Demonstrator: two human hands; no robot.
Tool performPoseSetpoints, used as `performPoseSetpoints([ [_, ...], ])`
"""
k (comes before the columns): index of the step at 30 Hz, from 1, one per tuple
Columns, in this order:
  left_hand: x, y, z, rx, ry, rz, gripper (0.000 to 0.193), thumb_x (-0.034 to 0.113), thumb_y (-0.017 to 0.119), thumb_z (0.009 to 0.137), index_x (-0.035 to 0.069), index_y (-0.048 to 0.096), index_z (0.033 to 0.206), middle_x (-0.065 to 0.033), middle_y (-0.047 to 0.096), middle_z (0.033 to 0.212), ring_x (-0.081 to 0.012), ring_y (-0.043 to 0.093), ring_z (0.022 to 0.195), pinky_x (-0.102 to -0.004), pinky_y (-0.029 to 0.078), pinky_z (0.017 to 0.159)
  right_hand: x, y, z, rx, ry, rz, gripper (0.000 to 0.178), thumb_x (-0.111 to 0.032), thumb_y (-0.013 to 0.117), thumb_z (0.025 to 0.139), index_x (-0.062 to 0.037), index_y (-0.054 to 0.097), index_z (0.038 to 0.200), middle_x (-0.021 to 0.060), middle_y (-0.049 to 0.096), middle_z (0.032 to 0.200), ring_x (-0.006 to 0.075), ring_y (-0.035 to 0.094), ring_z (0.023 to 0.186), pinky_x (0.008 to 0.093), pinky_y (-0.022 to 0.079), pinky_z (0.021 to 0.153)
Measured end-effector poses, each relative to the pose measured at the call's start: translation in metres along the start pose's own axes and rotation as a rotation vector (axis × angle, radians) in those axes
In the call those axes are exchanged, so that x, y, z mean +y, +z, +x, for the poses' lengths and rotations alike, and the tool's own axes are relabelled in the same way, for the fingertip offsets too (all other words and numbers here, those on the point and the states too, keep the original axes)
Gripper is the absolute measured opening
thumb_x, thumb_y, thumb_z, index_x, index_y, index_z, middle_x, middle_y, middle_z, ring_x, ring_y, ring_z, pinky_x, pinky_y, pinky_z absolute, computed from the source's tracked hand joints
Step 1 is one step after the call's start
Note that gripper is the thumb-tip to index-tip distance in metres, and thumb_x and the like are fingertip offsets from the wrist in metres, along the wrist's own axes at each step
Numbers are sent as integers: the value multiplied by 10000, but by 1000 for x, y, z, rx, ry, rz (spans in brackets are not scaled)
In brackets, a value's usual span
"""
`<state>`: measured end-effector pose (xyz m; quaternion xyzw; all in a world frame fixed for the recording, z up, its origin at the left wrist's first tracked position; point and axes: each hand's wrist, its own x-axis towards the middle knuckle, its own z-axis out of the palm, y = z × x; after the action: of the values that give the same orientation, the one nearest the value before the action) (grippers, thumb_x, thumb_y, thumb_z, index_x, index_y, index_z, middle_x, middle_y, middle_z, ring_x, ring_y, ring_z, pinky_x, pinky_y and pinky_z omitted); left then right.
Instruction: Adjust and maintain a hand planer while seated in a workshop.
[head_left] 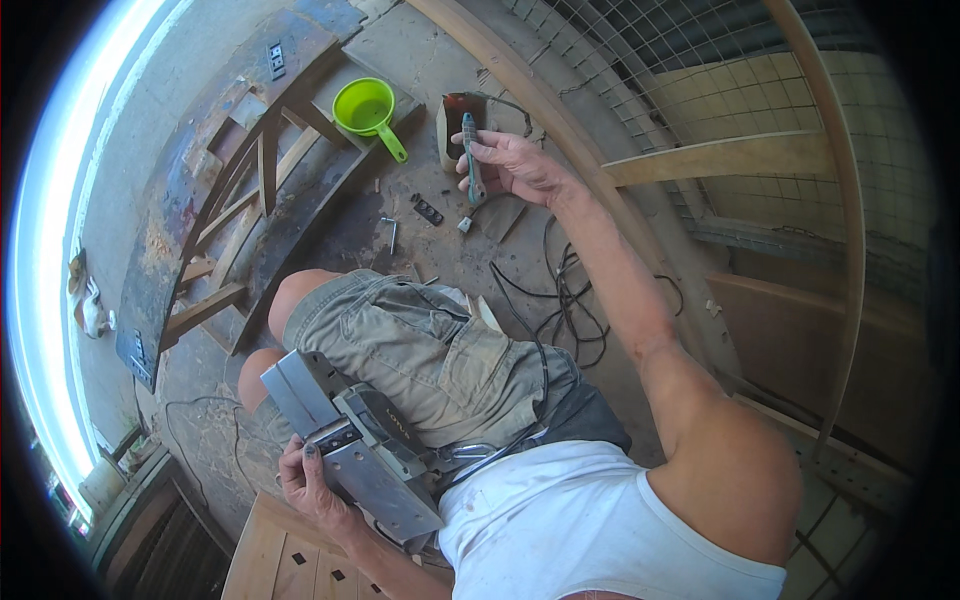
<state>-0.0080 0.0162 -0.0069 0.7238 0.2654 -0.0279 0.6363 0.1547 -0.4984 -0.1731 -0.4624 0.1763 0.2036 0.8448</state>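
Note:
An electric planer lies across my lap with its flat metal sole turned up. My left hand grips its edge, the thumb beside the dark blade slot between the two sole plates. Stretched out ahead to the right, my right hand holds a slim teal-and-grey hand tool upright between thumb and fingers. Its exact kind I cannot make out. Just behind that tool stands a cut-open beige container with things inside that are hard to tell apart.
A green dipper sits on a dark wooden frame ahead. On the floor are a small metal wrench, a black slotted piece and a coiled black cable. Wire mesh stands at right; a cat lies far left.

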Motion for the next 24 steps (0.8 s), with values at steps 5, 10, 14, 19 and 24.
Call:
performPoseSetpoints([
  [5,4,7,-3,5,19,-5,152,183,857,1033,69,760,1053,-91,769,1284,-163,677,1137,-344,497,1079,21,68,-40,-126,69,22,269,-303,695,1154,-83,699,1308,20,730,983,91,639,739,267,533,682],
  [10,0,3,-5,32,34,33,184,185,867,1027,42,776,1097,-109,779,1265,-174,698,1117,-354,521,1066,23,135,-92,-245,242,178,332,-281,599,1176,-6,694,1336,-13,641,850,21,434,546,233,356,513],
  [14,15,15,-15,244,418,323,263,257,845,1054,50,790,1205,-94,791,1230,-172,697,1078,-347,545,1008,26,183,-117,-406,302,247,394,-300,590,1169,23,680,1376,2,645,799,19,443,494,217,319,446],
  [19,76,32,-63,-86,486,249,394,200,847,1038,27,745,1376,-108,802,1172,-219,768,1110,-386,600,947,-10,264,-162,-472,414,-121,365,-268,700,1120,4,663,1360,23,680,809,13,452,525,204,319,458],
  [24,53,22,-86,-422,53,-511,425,168,810,1073,-56,700,1417,-147,824,1142,-216,817,1001,-322,651,902,-20,295,-188,-566,283,-345,554,-209,810,1022,56,620,1470,173,804,1014,71,615,626,196,409,487],
])
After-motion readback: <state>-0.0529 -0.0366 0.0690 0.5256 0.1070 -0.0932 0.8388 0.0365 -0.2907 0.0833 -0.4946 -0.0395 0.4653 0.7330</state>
